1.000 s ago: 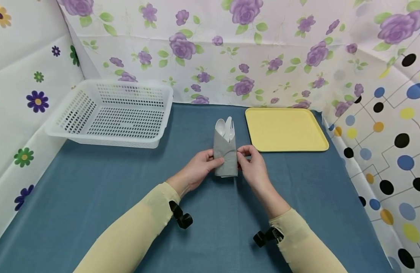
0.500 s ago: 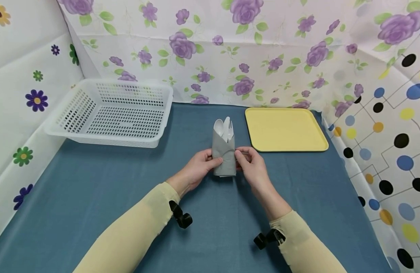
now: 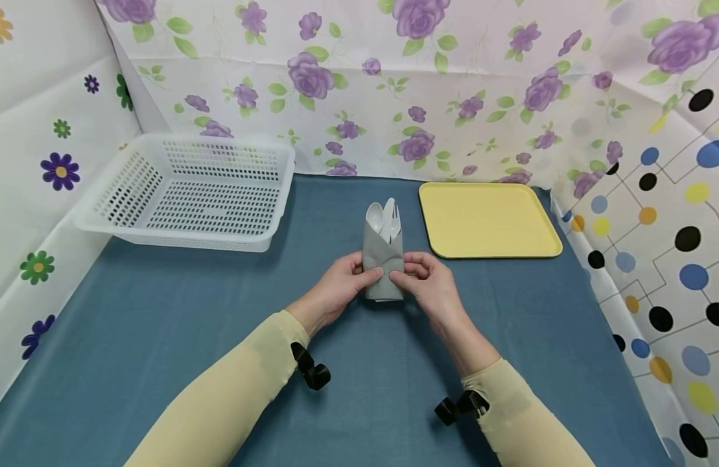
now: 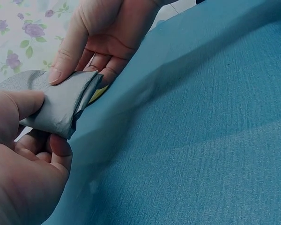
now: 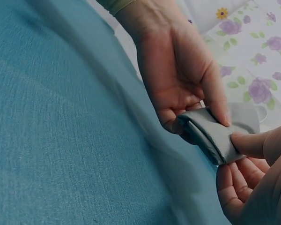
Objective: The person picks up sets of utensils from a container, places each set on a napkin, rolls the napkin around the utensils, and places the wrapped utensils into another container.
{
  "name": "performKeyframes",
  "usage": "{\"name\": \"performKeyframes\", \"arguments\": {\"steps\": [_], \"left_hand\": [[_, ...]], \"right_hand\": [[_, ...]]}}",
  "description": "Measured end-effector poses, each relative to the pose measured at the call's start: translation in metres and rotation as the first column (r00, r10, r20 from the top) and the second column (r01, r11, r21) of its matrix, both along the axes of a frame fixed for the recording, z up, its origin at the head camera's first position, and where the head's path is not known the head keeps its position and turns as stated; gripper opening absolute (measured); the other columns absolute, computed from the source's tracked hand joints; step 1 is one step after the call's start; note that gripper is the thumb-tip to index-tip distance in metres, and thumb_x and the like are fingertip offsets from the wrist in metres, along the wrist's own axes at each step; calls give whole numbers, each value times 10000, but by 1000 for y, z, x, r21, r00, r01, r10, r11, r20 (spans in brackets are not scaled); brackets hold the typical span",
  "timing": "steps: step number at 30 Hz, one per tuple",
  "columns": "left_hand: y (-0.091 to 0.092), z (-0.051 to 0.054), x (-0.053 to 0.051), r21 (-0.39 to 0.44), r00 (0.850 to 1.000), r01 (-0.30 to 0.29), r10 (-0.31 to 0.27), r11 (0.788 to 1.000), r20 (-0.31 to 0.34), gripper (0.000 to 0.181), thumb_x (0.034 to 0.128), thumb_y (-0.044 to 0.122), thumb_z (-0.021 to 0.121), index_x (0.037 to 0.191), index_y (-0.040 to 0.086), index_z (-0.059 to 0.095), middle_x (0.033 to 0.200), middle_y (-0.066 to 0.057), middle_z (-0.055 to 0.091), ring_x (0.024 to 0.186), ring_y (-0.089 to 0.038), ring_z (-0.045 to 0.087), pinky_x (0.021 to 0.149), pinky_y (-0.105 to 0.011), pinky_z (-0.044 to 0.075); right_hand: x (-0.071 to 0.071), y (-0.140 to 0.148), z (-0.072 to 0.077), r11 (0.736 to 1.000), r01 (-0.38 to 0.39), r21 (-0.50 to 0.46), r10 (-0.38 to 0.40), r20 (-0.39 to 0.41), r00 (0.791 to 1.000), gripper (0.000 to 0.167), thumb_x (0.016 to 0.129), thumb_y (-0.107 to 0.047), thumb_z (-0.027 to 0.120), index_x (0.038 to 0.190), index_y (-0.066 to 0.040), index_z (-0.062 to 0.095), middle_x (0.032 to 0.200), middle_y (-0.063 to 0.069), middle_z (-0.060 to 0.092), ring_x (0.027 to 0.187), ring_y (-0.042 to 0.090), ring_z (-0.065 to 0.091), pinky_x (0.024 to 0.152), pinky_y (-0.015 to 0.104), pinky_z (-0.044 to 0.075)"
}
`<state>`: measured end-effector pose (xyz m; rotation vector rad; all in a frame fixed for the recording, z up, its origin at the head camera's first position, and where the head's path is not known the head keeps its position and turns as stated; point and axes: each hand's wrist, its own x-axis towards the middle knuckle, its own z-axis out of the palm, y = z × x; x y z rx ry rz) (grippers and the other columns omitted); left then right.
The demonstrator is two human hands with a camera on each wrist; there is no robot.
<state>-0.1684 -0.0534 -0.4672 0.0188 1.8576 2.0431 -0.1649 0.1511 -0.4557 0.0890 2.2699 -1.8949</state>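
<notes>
A folded grey napkin stands wrapped like a pouch at the middle of the head view. Out of its top stick a white spoon, a white knife and a white fork. My left hand grips the pouch's left side, thumb on the front and fingers behind. On the right side my right hand pinches it the same way, its thumb also on the front. Both wrist views show the thumbs on the napkin and the layered folds at its lower end. The cutlery's lower parts are hidden inside.
A white perforated basket sits at the back left of the blue-covered table. At the back right lies a yellow tray. Patterned cloth sheets close off the back and both sides.
My right thumb has moved from the pouch's right edge onto its front, with the fingers now behind. The left hand keeps its hold, and the pouch has barely shifted.
</notes>
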Motion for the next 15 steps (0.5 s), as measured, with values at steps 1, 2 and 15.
{"name": "performKeyframes", "arguments": {"steps": [1, 2, 15], "left_hand": [[0, 0, 0, 0, 1000, -2, 2, 1000, 0, 434, 1127, 146, 677, 1530, 3, 605, 1407, -188, 717, 1289, -270, 686, 1099, -426, 555], [0, 1, 0, 0, 1000, -4, 4, 1000, -2, 434, 1127, 146, 677, 1529, 1, 604, 1404, -190, 720, 1288, -272, 689, 1100, -430, 556], [4, 2, 2, -34, 999, -46, 46, 998, -6, 456, 1101, 146, 726, 1529, 38, 612, 1390, -159, 737, 1304, -283, 693, 1122, -484, 550]], "right_hand": [[0, 0, 0, 1000, 2, 2, -2, -3, 1000, 412, 1014, -104, 836, 1394, -53, 685, 1212, 139, 779, 1096, 220, 701, 882, 267, 581], [0, -1, 0, 1000, 3, 6, -3, -6, 1000, 406, 1014, -105, 837, 1393, -58, 697, 1228, 140, 775, 1101, 226, 707, 891, 277, 587], [2, -1, 1, 998, -6, 55, 7, -14, 1000, 438, 1006, -135, 855, 1427, -115, 736, 1349, 109, 675, 1140, 265, 739, 966, 443, 585]]}}
